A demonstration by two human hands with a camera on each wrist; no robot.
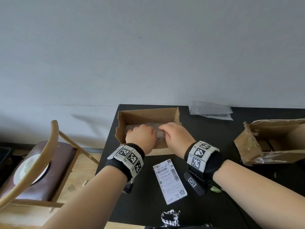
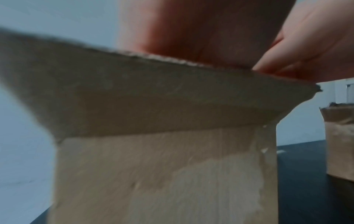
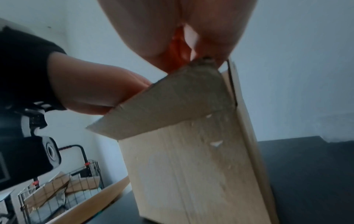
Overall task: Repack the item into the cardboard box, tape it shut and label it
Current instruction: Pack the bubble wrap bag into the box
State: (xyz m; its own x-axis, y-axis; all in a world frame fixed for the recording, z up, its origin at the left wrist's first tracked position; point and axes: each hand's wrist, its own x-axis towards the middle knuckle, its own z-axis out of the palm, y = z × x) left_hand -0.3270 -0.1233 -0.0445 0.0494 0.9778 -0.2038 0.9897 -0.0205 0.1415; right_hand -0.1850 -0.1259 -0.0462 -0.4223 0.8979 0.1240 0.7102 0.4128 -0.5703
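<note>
Packing step: left hand and right hand inside cardboard box, fingers curled around bubble-wrapped item. Next: let go, fold flaps, tape, stick label.

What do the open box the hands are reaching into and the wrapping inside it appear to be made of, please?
Open box: corrugated cardboard, matte brown; fluted edges show along its left wall. Wrapping: seemingly translucent bubble wrap, pale and crinkly, resembling the loose sheet near the wall.

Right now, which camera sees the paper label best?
The head camera: the label lies flat on the black table, in front of the box. Neither wrist camera shows it; both mostly see cardboard and hands.
</note>
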